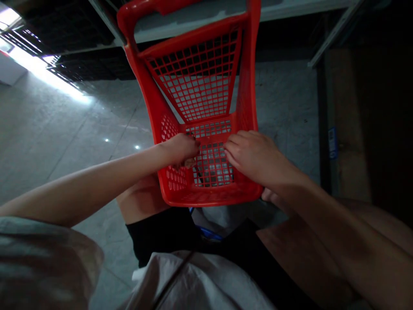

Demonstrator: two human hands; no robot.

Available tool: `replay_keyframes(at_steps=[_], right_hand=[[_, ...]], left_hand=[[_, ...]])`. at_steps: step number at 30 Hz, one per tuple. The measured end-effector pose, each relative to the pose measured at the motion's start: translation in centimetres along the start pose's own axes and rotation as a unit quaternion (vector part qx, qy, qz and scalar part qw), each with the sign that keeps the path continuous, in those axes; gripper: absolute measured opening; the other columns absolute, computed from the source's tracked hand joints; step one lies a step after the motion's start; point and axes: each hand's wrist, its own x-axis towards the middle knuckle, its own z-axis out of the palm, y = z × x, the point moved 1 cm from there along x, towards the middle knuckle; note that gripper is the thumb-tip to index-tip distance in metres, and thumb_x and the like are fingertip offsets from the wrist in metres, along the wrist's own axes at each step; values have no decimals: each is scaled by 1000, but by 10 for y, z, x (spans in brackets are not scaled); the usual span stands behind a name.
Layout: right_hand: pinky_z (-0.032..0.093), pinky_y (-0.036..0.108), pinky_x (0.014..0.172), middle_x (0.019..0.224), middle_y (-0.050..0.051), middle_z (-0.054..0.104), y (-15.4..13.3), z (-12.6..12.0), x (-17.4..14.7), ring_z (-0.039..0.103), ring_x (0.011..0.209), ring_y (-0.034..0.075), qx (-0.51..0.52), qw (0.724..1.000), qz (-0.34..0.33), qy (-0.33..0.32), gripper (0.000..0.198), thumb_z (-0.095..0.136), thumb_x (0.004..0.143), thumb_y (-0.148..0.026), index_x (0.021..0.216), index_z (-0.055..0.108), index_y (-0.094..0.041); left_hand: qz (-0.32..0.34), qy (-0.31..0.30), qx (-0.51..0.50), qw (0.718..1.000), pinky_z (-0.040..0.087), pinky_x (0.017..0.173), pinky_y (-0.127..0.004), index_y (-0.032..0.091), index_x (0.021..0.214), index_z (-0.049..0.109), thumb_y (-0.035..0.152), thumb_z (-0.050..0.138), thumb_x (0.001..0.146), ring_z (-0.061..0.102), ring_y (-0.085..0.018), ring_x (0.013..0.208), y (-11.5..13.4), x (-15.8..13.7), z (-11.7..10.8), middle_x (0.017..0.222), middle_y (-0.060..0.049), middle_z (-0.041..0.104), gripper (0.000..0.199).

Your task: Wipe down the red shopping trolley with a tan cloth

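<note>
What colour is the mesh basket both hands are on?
Red, all over: the basket shows best in the head view.

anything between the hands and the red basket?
Nothing visible. Both the left hand and the right hand already rest on the near mesh wall of the red plastic lattice basket, fingers curled against it.
</note>
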Motion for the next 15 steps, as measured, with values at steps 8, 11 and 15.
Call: replay_keyframes(at_steps=[8, 11, 15], right_hand=[[55, 43, 99, 147, 12, 56, -39, -6, 14, 60, 126, 24, 444, 883, 140, 60, 52, 51, 98, -28, 149, 40, -28], [61, 42, 86, 146, 11, 56, -71, 11, 31, 66, 117, 23, 653, 716, 242, -47, 52, 47, 101, -40, 150, 33, -33], [64, 39, 78, 120, 8, 70, -100, 30, 54, 71, 93, 18, 805, 498, 296, -129, 29, 45, 102, -32, 129, 52, -25]], left_hand=[[-76, 235, -241, 938, 48, 71, -24, 21, 109, 59, 34, 61, 90, 67, -15, 82, -10, -82, -3, 97, 0, 70, 23], [-77, 277, -279, 916, 49, 75, -24, 21, 105, 60, 38, 62, 90, 66, -15, 82, -12, -92, 8, 97, 0, 70, 23], [12, 284, -290, 914, 52, 85, -28, 23, 115, 63, 51, 68, 87, 67, -18, 95, -16, -97, 12, 107, -4, 71, 40]])
